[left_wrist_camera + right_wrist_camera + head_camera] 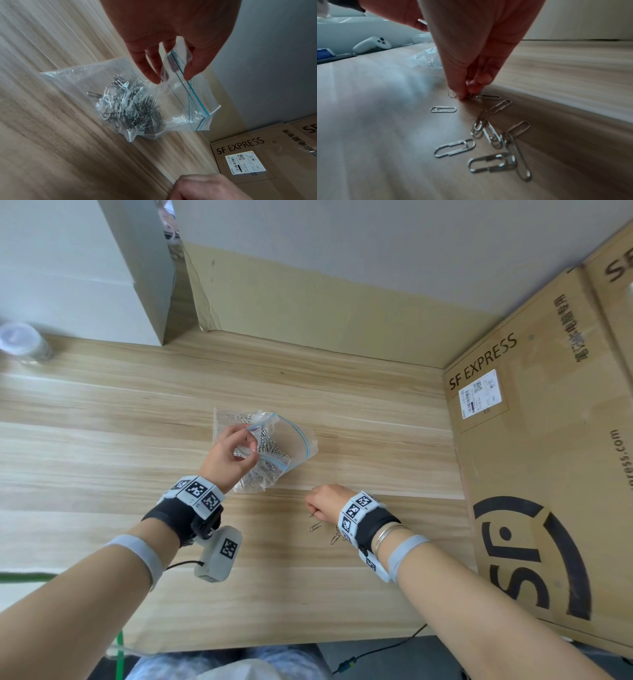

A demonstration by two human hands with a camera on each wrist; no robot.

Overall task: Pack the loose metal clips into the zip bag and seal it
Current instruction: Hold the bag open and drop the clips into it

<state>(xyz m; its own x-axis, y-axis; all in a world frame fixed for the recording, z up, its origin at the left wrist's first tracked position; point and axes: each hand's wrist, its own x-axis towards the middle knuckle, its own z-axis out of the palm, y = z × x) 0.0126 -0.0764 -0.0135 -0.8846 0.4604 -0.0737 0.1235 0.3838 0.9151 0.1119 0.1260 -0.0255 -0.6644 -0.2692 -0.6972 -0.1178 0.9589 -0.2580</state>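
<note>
Head view: left hand [233, 455] pinches the blue-striped rim of the clear plastic zip bag [294, 440], holding the mouth open toward the right. The bag rests on the pale wood-grain tabletop [102, 412] with a silver clip heap inside. Right hand [323, 503] sits just right of and nearer the person than the bag, fingers down on loose silver wire paper clips [315, 527]. A brown cardboard shipping box [548, 474] stands at right.

Left wrist view: thumb and fingers [150, 70] clamped on the rim flap; zip strip unsealed, mouth facing the right hand.

Right wrist view: thumb and fingertips [460, 93] pressed together on 1 clip lying flat; whether it is actually gripped yet, cannot tell. About 8 more clips lie scattered behind the fingertips, long axes mixed. A white game controller [371, 45] lies far back.

Judgement: the bag mouth lies up-left of the right hand, so that hand carries clips there; sealing is not yet due.
</note>
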